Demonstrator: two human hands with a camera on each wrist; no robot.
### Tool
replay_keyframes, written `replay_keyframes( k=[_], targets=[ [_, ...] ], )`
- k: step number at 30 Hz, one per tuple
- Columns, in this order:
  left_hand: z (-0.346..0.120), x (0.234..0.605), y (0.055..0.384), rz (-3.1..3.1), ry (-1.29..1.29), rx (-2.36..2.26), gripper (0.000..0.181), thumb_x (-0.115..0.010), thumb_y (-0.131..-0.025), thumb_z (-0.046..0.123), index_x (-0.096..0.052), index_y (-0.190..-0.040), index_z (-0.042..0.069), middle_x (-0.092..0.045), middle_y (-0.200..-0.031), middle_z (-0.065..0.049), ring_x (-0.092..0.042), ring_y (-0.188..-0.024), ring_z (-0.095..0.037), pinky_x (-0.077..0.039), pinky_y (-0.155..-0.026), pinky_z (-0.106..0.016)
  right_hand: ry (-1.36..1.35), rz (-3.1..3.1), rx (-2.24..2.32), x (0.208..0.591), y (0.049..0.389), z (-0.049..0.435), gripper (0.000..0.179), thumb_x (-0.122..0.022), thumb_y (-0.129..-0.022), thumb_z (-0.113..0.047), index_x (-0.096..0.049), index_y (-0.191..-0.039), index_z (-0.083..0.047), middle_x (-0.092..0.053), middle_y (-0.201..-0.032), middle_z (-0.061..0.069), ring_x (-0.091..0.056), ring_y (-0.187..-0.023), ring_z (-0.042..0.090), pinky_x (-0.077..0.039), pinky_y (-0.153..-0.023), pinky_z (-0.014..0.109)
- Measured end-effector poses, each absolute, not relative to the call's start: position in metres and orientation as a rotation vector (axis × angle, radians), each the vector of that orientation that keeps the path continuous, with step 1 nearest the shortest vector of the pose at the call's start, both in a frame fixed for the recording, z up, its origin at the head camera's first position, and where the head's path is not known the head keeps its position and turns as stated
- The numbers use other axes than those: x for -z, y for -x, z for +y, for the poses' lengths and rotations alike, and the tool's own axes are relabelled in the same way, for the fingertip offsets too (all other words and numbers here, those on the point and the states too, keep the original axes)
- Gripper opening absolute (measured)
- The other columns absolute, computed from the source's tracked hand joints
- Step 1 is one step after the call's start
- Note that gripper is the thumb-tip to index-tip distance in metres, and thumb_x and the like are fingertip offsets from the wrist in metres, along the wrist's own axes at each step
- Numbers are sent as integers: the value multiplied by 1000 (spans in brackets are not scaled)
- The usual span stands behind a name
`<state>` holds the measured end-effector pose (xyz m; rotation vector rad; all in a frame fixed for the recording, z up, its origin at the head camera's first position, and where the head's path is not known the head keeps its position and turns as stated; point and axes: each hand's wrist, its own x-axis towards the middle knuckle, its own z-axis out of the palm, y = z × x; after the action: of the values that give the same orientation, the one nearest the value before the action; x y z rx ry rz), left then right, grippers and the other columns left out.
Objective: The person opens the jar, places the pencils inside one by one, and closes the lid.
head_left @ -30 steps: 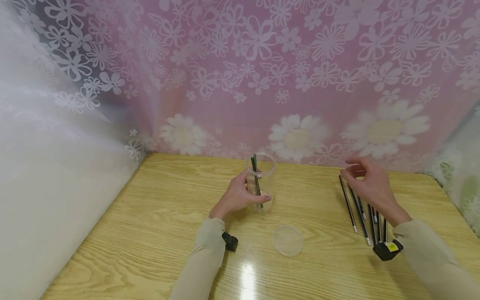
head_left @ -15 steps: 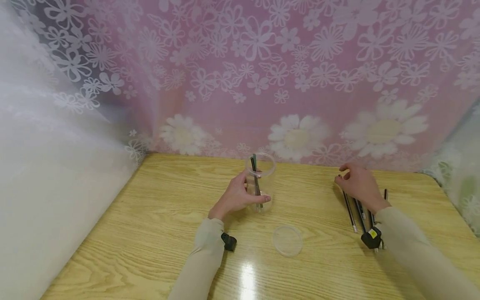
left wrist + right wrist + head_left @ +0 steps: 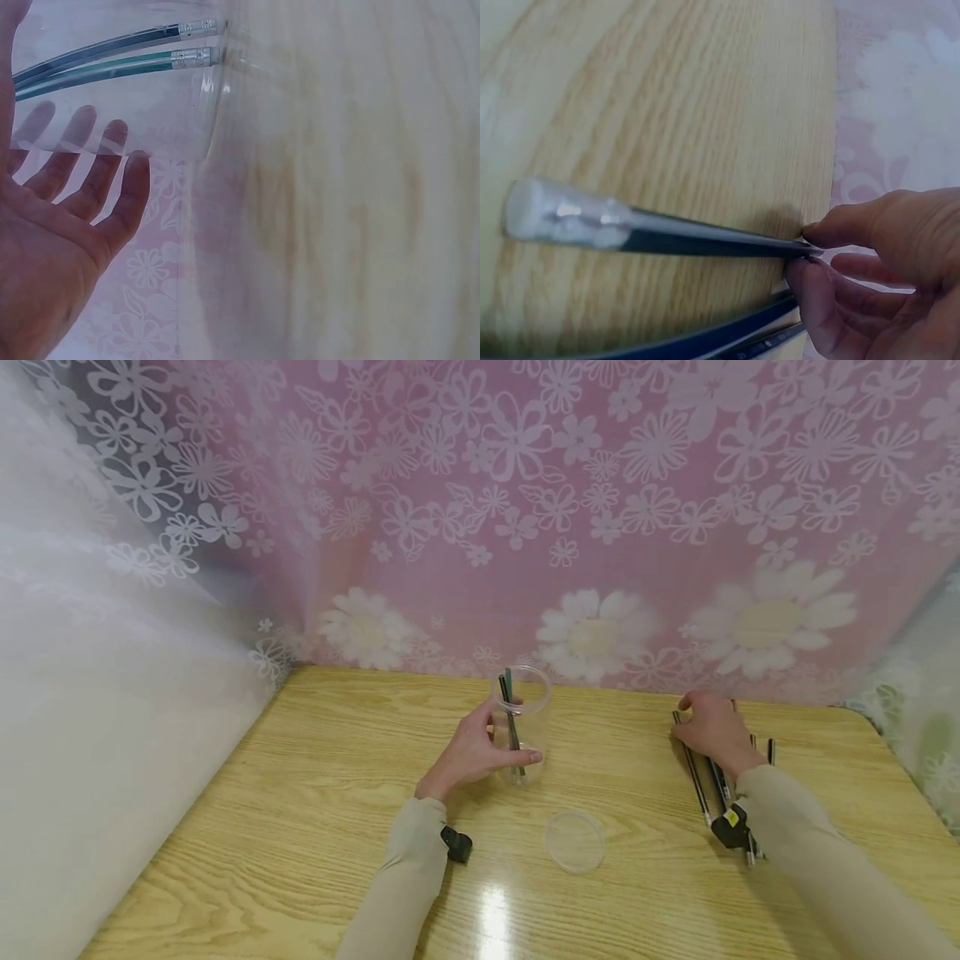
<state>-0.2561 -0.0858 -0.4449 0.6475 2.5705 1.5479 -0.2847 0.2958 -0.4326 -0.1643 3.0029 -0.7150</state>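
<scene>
My left hand [image 3: 468,753] holds a clear plastic jar [image 3: 537,727] from its left side, thumb across the front and fingers behind. The jar stands upright without a cover. Two pencils lean inside it, a dark pencil [image 3: 112,49] and a green pencil [image 3: 120,70], their eraser ends at the bottom. Over on the right, my right hand [image 3: 716,728] pinches the far end of a dark pencil [image 3: 705,236] between thumb and fingertips. That pencil's white eraser end points back toward me. Several more pencils [image 3: 718,783] lie beneath the hand and wrist, partly hidden.
A round clear lid [image 3: 575,842] lies flat on the wooden table [image 3: 315,827], in front of the jar. Flowered pink sheeting [image 3: 465,527] hangs along the table's back edge. Whitish sheeting [image 3: 112,710] hangs at the left.
My right hand has moved left and a little down onto the leftmost pencil, and its fingers have closed on the pencil's far end. The left hand and jar have stayed still.
</scene>
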Motion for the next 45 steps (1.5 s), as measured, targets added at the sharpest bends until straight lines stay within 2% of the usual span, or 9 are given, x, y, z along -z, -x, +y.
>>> replay_keyframes(
  k=[3, 5, 11, 15, 19, 28, 33, 40, 45],
  targets=[
    [-86, 444, 256, 2574, -641, -1550, 79, -86, -79, 49, -48, -147, 36, -57, -143, -10, -59, -115, -22, -51, -94, -50, 164, 3014, 691, 432, 286, 295, 48, -66, -93, -15, -57, -127, 19, -70, -103, 33, -63, -63, 24, -51, -64, 48],
    [-86, 443, 255, 2571, -629, -1554, 77, -86, -80, 48, -48, -146, 39, -56, -144, -10, -59, -117, -23, -51, -94, -51, 173, 3022, 697, 431, 285, 295, 48, -68, -93, -17, -59, -125, 18, -69, -108, 35, -65, -64, 26, -52, -69, 53],
    [-85, 443, 255, 2568, -600, -1563, 72, -86, -81, 47, -49, -142, 42, -57, -143, -8, -59, -119, -24, -52, -94, -52, 137, 2915, 920, 422, 281, 295, 54, -62, -99, -22, -51, -134, 18, -73, -89, 27, -68, -59, 23, -57, -60, 44],
    [-84, 442, 256, 2580, -590, -1563, 71, -87, -80, 47, -50, -141, 42, -58, -140, 0, -59, -118, -22, -51, -95, -50, 72, 2863, 1080, 410, 276, 293, 58, -60, -101, -26, -44, -141, 13, -67, -106, 31, -72, -66, 25, -60, -63, 43],
    [-84, 442, 257, 2581, -598, -1565, 73, -88, -80, 45, -52, -142, 35, -58, -140, -2, -59, -116, -22, -51, -93, -50, 59, 2918, 1208, 397, 271, 289, 54, -60, -101, -25, -43, -140, 8, -64, -105, 29, -72, -65, 28, -61, -61, 42],
    [-84, 443, 258, 2577, -596, -1555, 72, -88, -79, 45, -52, -141, 33, -59, -141, -10, -59, -115, -24, -51, -92, -50, 22, 2973, 1471, 377, 257, 277, 55, -58, -102, -25, -39, -145, 3, -56, -107, 18, -64, -65, 5, -59, -57, 27],
    [-84, 443, 257, 2588, -601, -1544, 68, -88, -79, 45, -53, -137, 39, -62, -137, -11, -61, -113, -22, -52, -88, -46, 22, 3033, 1574, 370, 249, 270, 50, -60, -99, -19, -40, -141, -1, -54, -100, 10, -63, -66, 1, -58, -57, 23],
    [-84, 443, 259, 2611, -613, -1520, 67, -88, -79, 46, -53, -136, 39, -62, -137, -10, -61, -112, -22, -52, -88, -45, 48, 3022, 1889, 357, 237, 257, 39, -61, -95, -6, -46, -126, -24, -51, -92, -3, -62, -65, 5, -58, -59, 20],
    [-84, 443, 260, 2619, -622, -1518, 67, -88, -79, 46, -54, -136, 38, -62, -137, -10, -60, -111, -21, -51, -89, -46, 132, 2807, 2325, 346, 228, 248, 43, -61, -92, 5, -51, -123, -23, -52, -93, 2, -63, -61, 9, -58, -59, 21]
  ],
)
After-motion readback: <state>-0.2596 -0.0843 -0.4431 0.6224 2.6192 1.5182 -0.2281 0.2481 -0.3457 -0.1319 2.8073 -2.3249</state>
